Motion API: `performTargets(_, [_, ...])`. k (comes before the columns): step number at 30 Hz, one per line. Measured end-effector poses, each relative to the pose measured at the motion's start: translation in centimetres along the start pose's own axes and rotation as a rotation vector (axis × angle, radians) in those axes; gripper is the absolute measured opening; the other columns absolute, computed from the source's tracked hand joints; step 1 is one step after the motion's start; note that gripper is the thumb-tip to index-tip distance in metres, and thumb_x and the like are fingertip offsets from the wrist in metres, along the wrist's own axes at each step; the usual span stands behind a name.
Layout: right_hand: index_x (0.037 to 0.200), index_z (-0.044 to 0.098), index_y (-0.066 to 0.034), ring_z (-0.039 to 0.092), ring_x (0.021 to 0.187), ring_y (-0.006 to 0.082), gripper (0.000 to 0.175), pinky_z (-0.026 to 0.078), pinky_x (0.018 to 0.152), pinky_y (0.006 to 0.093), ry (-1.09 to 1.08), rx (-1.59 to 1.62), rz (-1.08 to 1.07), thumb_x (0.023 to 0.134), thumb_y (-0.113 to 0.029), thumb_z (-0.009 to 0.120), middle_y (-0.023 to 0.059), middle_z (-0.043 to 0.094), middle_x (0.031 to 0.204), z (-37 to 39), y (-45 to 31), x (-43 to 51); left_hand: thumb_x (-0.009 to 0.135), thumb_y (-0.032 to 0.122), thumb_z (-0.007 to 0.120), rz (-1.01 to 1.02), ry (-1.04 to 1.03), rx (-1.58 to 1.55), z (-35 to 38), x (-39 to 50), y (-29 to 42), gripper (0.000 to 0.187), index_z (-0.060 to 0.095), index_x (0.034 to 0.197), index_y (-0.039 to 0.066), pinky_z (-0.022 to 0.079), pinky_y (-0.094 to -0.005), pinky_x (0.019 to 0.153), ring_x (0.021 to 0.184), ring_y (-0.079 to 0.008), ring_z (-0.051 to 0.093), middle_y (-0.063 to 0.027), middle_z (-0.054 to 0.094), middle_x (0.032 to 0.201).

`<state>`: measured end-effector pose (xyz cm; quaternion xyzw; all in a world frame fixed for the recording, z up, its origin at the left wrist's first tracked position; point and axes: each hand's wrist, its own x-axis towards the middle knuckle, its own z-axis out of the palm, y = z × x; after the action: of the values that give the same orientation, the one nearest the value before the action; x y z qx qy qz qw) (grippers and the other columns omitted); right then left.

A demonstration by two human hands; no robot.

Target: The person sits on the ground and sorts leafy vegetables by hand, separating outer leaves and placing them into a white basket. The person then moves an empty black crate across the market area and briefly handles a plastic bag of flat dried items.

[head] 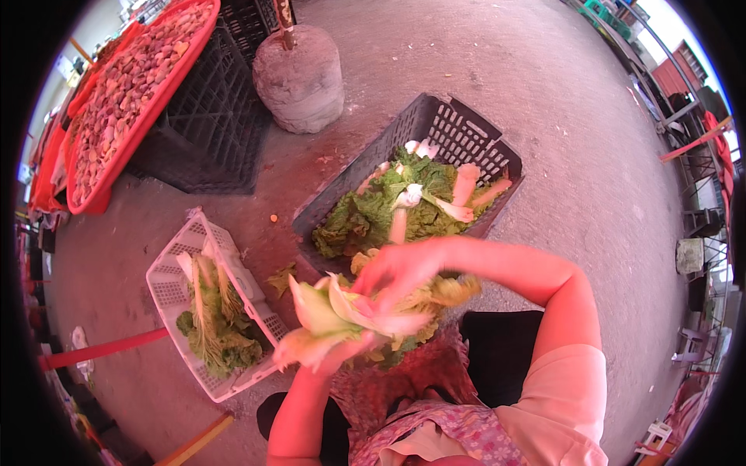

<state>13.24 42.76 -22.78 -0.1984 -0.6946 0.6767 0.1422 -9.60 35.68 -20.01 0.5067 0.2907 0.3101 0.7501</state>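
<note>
A leafy cabbage-like vegetable (317,309) with pale, wide stalks is held up over my lap. My left hand (349,349) supports it from below, its fingers partly hidden by the stalks. From above, my right hand (402,268) has its fingers in among the leaves and grips them; motion blurs it. Just beyond is a black plastic crate (472,125) holding loose green leaves (379,204) and pale stalk pieces (466,183). At the left, a white plastic basket (169,291) contains leafy greens (221,343), their pale stalks pointing away from me.
A red tray (201,52) heaped with small brownish pieces (128,99) rests by black crates (215,116) at upper left. Near them, a concrete base (300,81) carries a post. A loose leaf (282,279) lies between the basket and the crate. Stalls line the right rim.
</note>
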Motion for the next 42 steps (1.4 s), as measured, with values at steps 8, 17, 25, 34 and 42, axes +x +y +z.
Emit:
performTargets(8, [0.112,0.060,-0.0057,0.062,0.101,0.0369,0.054,0.051,0.088,0.0445,0.814,-0.817,0.917,0.070,-0.033,0.078,0.0204,0.063,0.109,-12.2,16.1,-2.7,0.075,0.018,0.077,-0.027,0.161,-0.057,-0.2,-0.3,-0.2,0.056,0.045,0.120,0.006,0.034,-0.0416,0.109,0.107,-0.0205,0.054,-0.0042,0.057,0.102])
performTargets(17, [0.090,0.067,-0.0050,0.067,0.083,0.0265,0.015,0.053,0.075,0.0364,0.919,-0.765,0.673,0.075,-0.007,0.066,0.0155,0.067,0.091,-15.9,11.9,-5.5,0.070,0.016,0.080,-0.079,0.220,0.199,-0.7,-0.8,-1.7,0.059,0.044,0.116,0.008,0.034,-0.0493,0.110,0.094,-0.0175,0.057,-0.0037,0.056,0.097])
performTargets(25, [0.107,0.066,-0.0051,0.065,0.092,0.0278,0.035,0.052,0.083,0.0380,0.623,-0.889,0.571,0.074,-0.016,0.071,0.0152,0.067,0.097,-16.4,10.1,-7.7,0.070,0.014,0.083,-0.084,0.128,0.185,0.8,-1.2,-2.6,0.093,0.026,0.143,0.008,0.045,-0.0374,0.097,0.116,-0.0197,0.051,-0.0088,0.050,0.125])
performTargets(34, [0.106,0.070,-0.0107,0.066,0.088,0.0374,0.041,0.052,0.079,0.0455,0.642,-1.005,0.712,0.084,-0.044,0.061,0.0219,0.067,0.097,-12.7,21.2,-3.9,0.069,0.021,0.084,0.088,0.354,0.130,-2.3,-5.0,2.6,0.064,0.054,0.123,0.002,0.046,-0.0357,0.098,0.111,-0.0233,0.058,-0.0134,0.060,0.117])
performTargets(42, [0.087,0.057,-0.0003,0.053,0.072,0.0081,0.010,0.044,0.065,0.0251,0.692,-0.404,0.492,0.081,-0.009,0.060,0.0019,0.058,0.077,-14.5,12.5,-9.1,0.072,0.015,0.078,0.276,1.146,0.220,-9.5,-12.1,17.2,0.050,0.059,0.114,-0.003,0.050,-0.0312,0.084,0.095,-0.0186,0.064,-0.0122,0.066,0.104])
